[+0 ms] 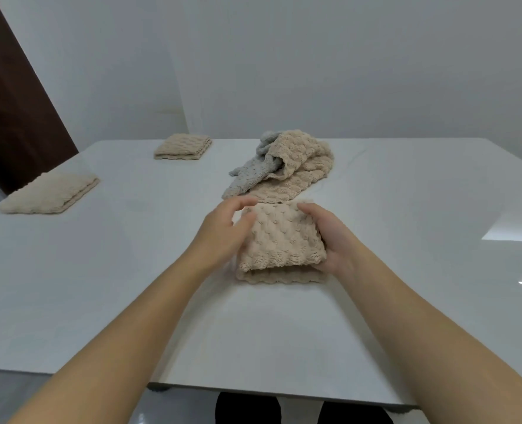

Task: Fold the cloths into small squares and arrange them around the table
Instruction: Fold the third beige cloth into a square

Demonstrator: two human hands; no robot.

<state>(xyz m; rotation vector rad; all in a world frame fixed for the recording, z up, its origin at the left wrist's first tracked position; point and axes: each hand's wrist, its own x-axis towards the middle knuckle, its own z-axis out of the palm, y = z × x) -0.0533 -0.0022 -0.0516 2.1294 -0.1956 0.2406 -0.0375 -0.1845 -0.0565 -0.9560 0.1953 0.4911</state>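
A beige bubble-textured cloth, folded into a thick square, sits in the middle of the white table. My right hand grips its right side, fingers curled over the far corner and palm under the edge. My left hand is at its left edge, blurred, with fingers loosely curved against the cloth. Behind it lies a loose heap of beige cloths with a grey cloth among them. Two folded beige squares lie further off: one at the left edge, one at the far left corner.
The table's near edge runs just above my lap. White walls stand behind the table, and a dark brown door is at the far left. A bright window reflection lies on the tabletop at the right.
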